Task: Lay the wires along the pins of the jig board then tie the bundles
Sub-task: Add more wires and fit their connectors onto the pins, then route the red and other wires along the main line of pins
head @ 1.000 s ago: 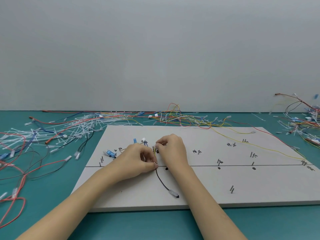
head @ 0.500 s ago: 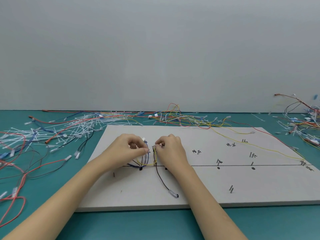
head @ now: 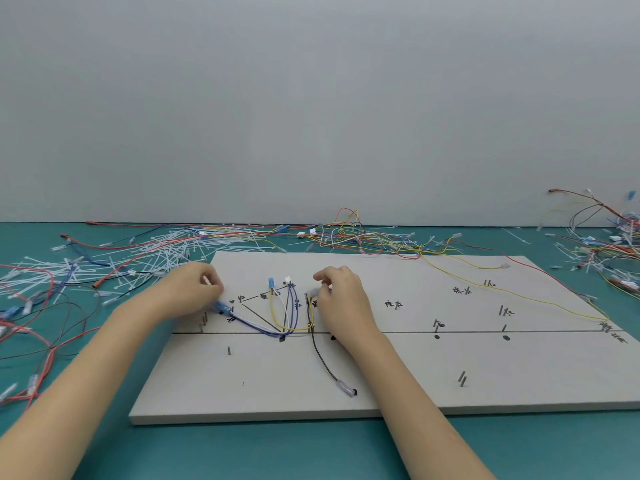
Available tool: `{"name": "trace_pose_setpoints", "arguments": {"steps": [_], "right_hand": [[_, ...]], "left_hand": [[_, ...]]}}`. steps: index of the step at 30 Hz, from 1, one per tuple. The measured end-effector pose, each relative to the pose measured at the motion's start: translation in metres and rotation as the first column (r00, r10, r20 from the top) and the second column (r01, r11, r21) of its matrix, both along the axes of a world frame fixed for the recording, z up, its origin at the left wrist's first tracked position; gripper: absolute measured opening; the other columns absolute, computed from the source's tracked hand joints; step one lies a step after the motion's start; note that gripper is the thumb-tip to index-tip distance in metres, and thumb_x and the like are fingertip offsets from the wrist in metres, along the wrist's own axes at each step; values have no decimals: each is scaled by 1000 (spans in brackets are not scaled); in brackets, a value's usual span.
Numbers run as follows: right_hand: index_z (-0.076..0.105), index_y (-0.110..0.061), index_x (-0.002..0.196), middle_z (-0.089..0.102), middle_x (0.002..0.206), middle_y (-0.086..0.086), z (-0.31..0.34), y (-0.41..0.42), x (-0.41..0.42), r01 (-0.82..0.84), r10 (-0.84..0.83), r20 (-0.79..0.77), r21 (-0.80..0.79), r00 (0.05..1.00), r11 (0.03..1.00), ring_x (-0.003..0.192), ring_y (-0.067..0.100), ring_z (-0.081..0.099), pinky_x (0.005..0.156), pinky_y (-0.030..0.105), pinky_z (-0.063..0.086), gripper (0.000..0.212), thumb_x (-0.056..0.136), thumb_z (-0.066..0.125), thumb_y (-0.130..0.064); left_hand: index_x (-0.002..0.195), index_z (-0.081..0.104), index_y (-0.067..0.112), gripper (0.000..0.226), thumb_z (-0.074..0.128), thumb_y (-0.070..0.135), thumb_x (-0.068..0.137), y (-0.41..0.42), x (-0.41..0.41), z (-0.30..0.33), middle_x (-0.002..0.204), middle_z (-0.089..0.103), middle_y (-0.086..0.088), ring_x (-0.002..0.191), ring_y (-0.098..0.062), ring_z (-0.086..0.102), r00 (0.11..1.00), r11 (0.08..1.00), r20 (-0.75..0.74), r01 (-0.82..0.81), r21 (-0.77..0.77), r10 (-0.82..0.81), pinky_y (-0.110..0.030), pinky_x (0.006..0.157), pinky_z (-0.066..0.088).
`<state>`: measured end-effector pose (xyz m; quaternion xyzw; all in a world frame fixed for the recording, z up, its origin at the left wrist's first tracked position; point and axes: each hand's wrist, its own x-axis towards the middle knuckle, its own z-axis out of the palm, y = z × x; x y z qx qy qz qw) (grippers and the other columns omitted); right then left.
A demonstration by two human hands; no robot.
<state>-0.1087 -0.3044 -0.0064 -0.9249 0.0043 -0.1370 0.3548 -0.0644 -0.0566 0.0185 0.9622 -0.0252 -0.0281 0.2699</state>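
Thin coloured insulated wires (head: 277, 327) fan across the flat grey jig board (head: 381, 375), left of its black wire (head: 320, 355). Left hand (head: 194, 292) pinches their blue connector (head: 223, 308); right hand (head: 341, 296) pinches the black wire's top. Light, limp: grip the connectors.

I see the teal table (head: 311, 452) under everything, and a plain grey wall (head: 311, 98) rising behind its far edge.

Jig board (head: 381, 393) markings too small to read
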Motion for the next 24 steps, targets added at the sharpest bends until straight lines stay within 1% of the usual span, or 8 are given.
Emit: {"name": "trace_pose_setpoints", "arguments": {"steps": [2, 4, 7, 9, 13, 16, 20, 24], "right_hand": [[63, -12, 116, 58, 118, 6, 0, 0, 0, -6, 6, -3, 15, 1000, 1000, 117, 21, 42, 92, 39, 43, 36, 92, 38, -4], [64, -12, 113, 57, 117, 5, 0, 0, 0, -8, 8, -6, 23, 1000, 1000, 116, 20, 43, 92, 39, 44, 34, 92, 39, -6], [65, -13, 110, 57, 115, 5, 0, 0, 0, -9, 9, -4, 27, 1000, 1000, 114, 20, 44, 92, 39, 44, 31, 92, 40, -7], [66, -14, 108, 57, 115, 4, 0, 0, 0, -8, 8, -3, 24, 1000, 1000, 113, 19, 44, 91, 38, 44, 30, 92, 41, -9], [67, -15, 107, 56, 114, 2, -1, -1, 1, -9, 9, -10, 13, 1000, 1000, 113, 18, 44, 91, 37, 44, 28, 93, 43, -10], [67, -15, 105, 55, 112, 2, -1, -1, 1, -10, 10, -10, 8, 1000, 1000, 112, 18, 45, 89, 36, 44, 28, 92, 43, -11], [68, -15, 102, 55, 110, 2, -2, -1, 1, -6, 6, -6, 8, 1000, 1000, 110, 18, 45, 87, 35, 44, 26, 92, 44, -11], [69, -16, 102, 55, 109, 1, -2, -1, 2, -7, 7, -10, 9, 1000, 1000, 110, 18, 45, 86, 35, 44, 25, 92, 46, -12]], "left_hand": [[96, 60, 14, 12, 49, 16, 95, 9, 5, -4, 105, 62, -4, 95, -23, 56, 997, 995, -9, -82, 61, 83, -32, 80, 42], [110, 54, 8, 21, 39, 15, 98, 16, 8, -8, 121, 58, -13, 109, -30, 52, 978, 964, -51, -187, 187, 200, -38, 94, 43], [137, 39, 8, 45, 39, 15, 93, 18, 6, -7, 145, 39, -20, 132, -38, 36, 914, 826, -108, -298, 478, 392, -47, 109, 35], [147, 28, 10, 56, 40, 16, 92, 16, 5, -8, 152, 26, -20, 140, -40, 23, 884, 784, -142, -307, 539, 445, -50, 114, 28], [148, 23, 14, 55, 35, 18, 94, 11, 1, -11, 154, 16, -15, 143, -34, 7, 871, 727, -89, -343, 595, 483, -49, 110, 25], [143, 27, 15, 51, 34, 16, 93, 13, -1, -11, 150, 18, -14, 139, -33, 12, 868, 710, -44, -374, 597, 494, -48, 101, 31], [151, 12, 16, 62, 37, 16, 94, 17, 0, -14, 157, 4, -14, 142, -39, 10, 876, 732, -108, -318, 602, 470, -53, 107, 31], [151, 8, 13, 65, 39, 12, 94, 17, 2, -13, 155, 5, -18, 140, -43, 14, 869, 724, -132, -304, 619, 478, -52, 109, 30]]}}
